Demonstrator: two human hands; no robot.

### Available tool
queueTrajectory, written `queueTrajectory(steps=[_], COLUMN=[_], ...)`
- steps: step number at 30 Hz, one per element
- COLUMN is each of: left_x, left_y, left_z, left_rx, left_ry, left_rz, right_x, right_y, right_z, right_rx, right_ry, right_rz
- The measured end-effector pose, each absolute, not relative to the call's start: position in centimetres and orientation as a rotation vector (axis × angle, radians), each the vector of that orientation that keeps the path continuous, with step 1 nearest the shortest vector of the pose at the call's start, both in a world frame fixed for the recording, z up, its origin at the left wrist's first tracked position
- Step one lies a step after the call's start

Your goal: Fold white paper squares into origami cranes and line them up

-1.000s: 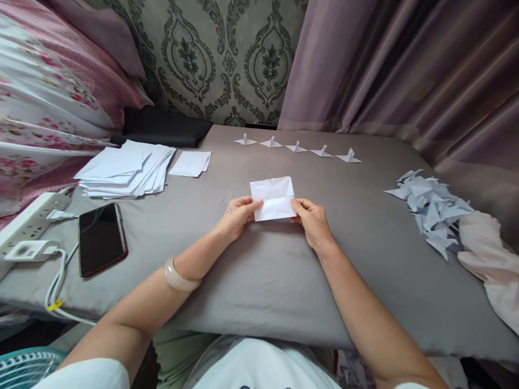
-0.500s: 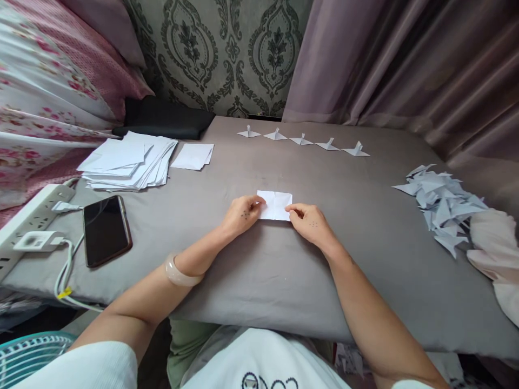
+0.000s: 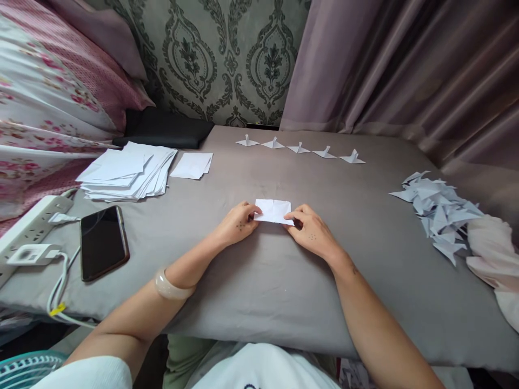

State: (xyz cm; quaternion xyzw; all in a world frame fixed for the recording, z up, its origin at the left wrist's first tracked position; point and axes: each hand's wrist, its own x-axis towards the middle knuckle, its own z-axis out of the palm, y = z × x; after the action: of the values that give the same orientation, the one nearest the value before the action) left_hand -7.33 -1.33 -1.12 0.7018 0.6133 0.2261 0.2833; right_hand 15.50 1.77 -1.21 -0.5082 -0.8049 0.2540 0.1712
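Observation:
A small white sheet of paper [image 3: 273, 210] with a crease down its middle is held between my two hands, just over the grey cloth. My left hand [image 3: 239, 222] pinches its left edge between thumb and fingers. On the other side, my right hand [image 3: 310, 229] grips the lower right corner, thumb on top and fingers beneath. Beyond the hands stands a row of folded paper cranes [image 3: 299, 147]. A heap of more folded paper pieces [image 3: 440, 208] lies to the right.
At the left are a stack of white paper [image 3: 125, 172], a few smaller sheets [image 3: 192, 165], a phone [image 3: 104, 243] and a power strip [image 3: 34, 229] with white cables. A black folded item [image 3: 166, 127] lies at the back. A pale cloth [image 3: 492, 254] sits at the right edge.
The near edge of the paper is now tipped up or folded, so the sheet looks shorter. My right fingers have slid under its lower corner. The whole view has shifted slightly.

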Motion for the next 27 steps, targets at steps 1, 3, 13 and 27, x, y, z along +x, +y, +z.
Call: queueTrajectory(steps=[1,3,13,27], left_x=[-7.2,-7.0,-7.2,-7.7], left_y=[-1.2,-1.0,-0.3,-0.8], left_z=[-1.2,-1.3,-1.9,-1.5], left_rx=[1.877,1.862,1.788,2.677], left_ry=[1.672,1.722,1.801,1.344], left_rz=[0.647,0.708,0.747,0.336], right_x=[15.4,15.2,14.3,13.5], right_y=[1.9,2.2,3.1,5.7], right_z=[-1.4,-1.7,-2.1,-2.4], right_rx=[-1.439,-1.437,-1.559,-1.324], right_ry=[-2.259,-2.208,-2.112,-2.148], right_rz=[0.711,0.702,0.613,0.777])
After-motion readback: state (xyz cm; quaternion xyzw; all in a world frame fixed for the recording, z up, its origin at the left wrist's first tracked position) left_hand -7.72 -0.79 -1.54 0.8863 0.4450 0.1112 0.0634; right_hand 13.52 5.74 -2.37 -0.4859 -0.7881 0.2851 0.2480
